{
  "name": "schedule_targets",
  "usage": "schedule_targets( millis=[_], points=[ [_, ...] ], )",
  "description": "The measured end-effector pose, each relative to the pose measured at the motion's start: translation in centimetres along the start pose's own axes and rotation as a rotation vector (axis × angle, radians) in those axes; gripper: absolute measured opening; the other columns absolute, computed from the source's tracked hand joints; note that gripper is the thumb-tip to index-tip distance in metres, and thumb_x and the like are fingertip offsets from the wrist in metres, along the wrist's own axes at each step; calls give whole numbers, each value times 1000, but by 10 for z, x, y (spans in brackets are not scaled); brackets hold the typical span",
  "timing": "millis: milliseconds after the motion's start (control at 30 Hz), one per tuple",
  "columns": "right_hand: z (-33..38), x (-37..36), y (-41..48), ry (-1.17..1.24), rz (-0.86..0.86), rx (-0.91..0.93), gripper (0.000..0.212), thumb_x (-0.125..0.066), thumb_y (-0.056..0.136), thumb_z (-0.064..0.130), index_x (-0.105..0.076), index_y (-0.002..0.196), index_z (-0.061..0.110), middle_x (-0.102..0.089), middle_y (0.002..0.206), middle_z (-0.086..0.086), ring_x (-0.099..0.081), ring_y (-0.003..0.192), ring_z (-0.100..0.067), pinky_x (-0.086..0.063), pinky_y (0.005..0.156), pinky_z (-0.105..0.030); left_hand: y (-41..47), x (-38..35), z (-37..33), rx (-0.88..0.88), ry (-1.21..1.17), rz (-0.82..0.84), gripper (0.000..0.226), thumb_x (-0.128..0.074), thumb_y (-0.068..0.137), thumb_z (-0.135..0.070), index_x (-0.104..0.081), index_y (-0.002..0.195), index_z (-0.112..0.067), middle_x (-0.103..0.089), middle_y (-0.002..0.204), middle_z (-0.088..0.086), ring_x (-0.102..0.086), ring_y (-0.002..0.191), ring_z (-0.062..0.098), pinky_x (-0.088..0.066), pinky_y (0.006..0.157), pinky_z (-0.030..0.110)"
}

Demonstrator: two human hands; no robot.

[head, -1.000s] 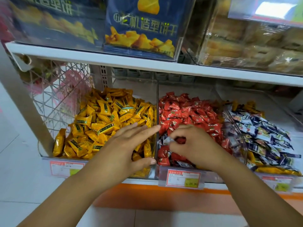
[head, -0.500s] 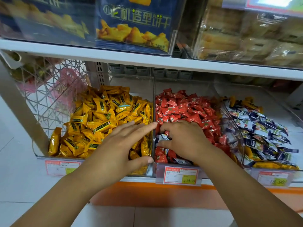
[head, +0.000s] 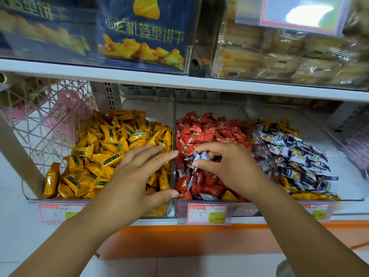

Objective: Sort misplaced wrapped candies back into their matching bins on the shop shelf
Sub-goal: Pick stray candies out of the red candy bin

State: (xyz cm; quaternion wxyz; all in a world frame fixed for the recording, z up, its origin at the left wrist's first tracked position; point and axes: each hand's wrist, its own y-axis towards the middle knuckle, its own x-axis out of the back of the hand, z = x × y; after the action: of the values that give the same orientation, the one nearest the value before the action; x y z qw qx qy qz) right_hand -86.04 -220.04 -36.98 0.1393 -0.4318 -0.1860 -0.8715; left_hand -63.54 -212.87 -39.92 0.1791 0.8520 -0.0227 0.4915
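Observation:
Three clear bins stand side by side on the lower shelf. The left bin [head: 32,198] is full of yellow candies [head: 111,148], the middle bin [head: 175,108] holds red candies [head: 207,130], and the right bin [head: 355,196] holds blue-and-white candies [head: 295,156]. My right hand [head: 229,166] is over the red pile and pinches blue-and-white candies [head: 196,157] between thumb and fingers. A few more blue-and-white wrappers and a yellow one [head: 228,195] lie among the red ones at the front. My left hand [head: 137,176] hovers flat, fingers straight, over the yellow bin's right side.
Price tags [head: 207,213] hang on the bins' front edges. A white shelf board [head: 179,80] runs close above, carrying blue biscuit boxes [head: 143,35] and wrapped pastries [head: 289,54]. A wire basket [head: 44,120] stands to the left of the bins.
My right hand has lifted slightly out of the red pile with blue-and-white candies now visible between its fingers. My left hand stays flat over the yellow bin.

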Motion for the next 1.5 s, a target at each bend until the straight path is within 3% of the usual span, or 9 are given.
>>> schedule_targets(
  millis=[267,500,633,733,867,1033,1167,1267,1500],
  points=[
    [-18,0,-11,77,-80,-2,20,-62,90,37,-61,110,32,-51,62,6,-49,60,-16,-42,60,-34,11,-5,1,-35,32,13,86,-34,68,-87,-17,144,-51,-5,154,-33,8,144,-4,-7,113,28],
    [-27,20,-19,152,-170,-46,19,-63,91,32,-60,109,36,-47,58,12,-45,55,-2,-35,52,-18,9,-3,-2,-4,-16,62,85,-35,63,-87,-13,140,-59,2,148,-44,12,140,-12,-4,110,18],
    [-40,54,-23,6,-398,-87,22,-63,91,31,-63,113,30,-52,64,21,-54,63,1,-38,56,-12,10,-2,-1,-16,-29,33,84,-40,64,-86,-19,140,-59,-4,150,-41,5,142,-10,-9,112,25],
    [-64,81,-25,-105,-552,-206,25,-64,91,29,-63,115,22,-57,75,12,-57,74,-16,-42,65,-29,13,-2,-3,-27,-38,30,82,-41,64,-85,-17,139,-63,-2,149,-43,4,142,-11,-9,111,26],
    [-95,83,-29,-210,-442,-415,43,-66,89,32,-57,130,23,-65,119,-12,-54,110,-32,-48,86,-42,14,-4,-4,-30,-43,50,84,-38,64,-87,-8,140,-64,0,149,-43,5,141,-12,-9,111,25],
    [-64,64,-33,-303,-538,-140,37,-62,92,25,-59,129,20,-61,123,0,-44,118,-20,-34,94,-28,16,-4,-7,-17,-58,103,86,-36,63,-87,-11,141,-61,4,148,-45,11,139,-14,-7,111,22],
    [-22,36,-30,-147,-202,128,22,-63,92,21,-70,112,26,-61,103,21,-53,99,3,-41,85,-13,19,-5,-12,-10,-73,120,88,-36,62,-87,-9,142,-61,2,149,-42,14,138,-14,-6,110,20],
    [-13,1,-18,-113,85,182,22,-60,94,24,-71,111,30,-66,106,16,-51,100,1,-43,90,-20,15,-3,-10,32,-76,128,88,-36,62,-87,-2,140,-65,4,151,-39,16,138,-14,-4,110,20],
    [-2,-31,9,-441,363,139,43,-40,101,38,-38,144,39,-31,152,17,-25,125,-11,-24,107,-35,10,1,-5,57,-47,137,85,-39,64,-85,4,135,-69,2,155,-32,16,139,-11,-1,108,18]
  ],
)
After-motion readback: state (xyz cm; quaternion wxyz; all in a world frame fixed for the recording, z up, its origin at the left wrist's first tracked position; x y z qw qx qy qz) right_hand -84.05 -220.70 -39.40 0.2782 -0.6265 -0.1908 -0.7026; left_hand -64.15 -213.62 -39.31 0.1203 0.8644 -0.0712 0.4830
